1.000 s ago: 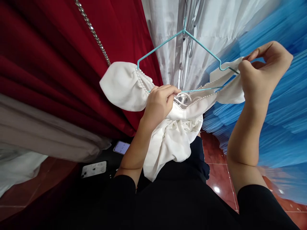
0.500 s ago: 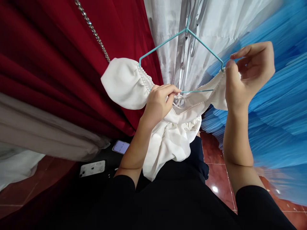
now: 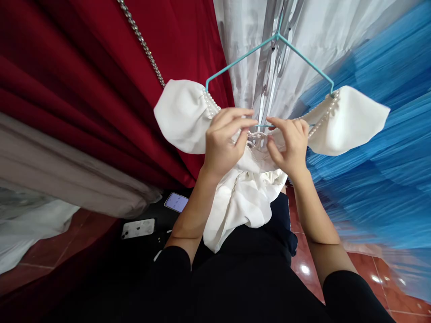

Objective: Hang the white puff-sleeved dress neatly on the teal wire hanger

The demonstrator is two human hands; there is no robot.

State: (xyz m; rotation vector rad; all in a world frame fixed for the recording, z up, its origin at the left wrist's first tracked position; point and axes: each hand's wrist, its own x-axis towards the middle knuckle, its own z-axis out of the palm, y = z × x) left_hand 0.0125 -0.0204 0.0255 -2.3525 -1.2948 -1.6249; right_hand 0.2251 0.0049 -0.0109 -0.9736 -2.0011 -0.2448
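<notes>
- White dress (image 3: pixel 247 199) is hanging from teal hanger (image 3: pixel 242 57) in front of the person, its bunched body draping down toward the black shirt (image 3: pixel 235 287).
- Pearl trim (image 3: pixel 323 119) is running along the neckline; one puffed sleeve (image 3: pixel 183 116) is spreading out by each end of the hanger.
- Thin white loops (image 3: pixel 258 140) are showing at mid-neckline, between the hands.
- Left hand (image 3: pixel 229 137) is working at the neckline by the hanger's lower bar, fingers reaching inward. From where I'm standing, can't tell if it's gripping cloth or bar.
- Right hand (image 3: pixel 281 134) is facing it across the loops, thumb and forefinger standing apart, so the grip is reading open.
- Red fabric (image 3: pixel 188 40) is hanging behind the left-hand sleeve, beaded chain (image 3: pixel 143 42) running down over it.
- White fabric (image 3: pixel 316 40) is hanging behind the hanger; blue tulle (image 3: pixel 387 179) is filling the right side, beyond the other sleeve.
- Lit phone (image 3: pixel 176 202) is lying screen up by the left forearm; white-backed phone (image 3: pixel 138 229) is lying near it, back up, both on a black surface.
- Reddish tiles (image 3: pixel 305 258) are showing below, catching light.
</notes>
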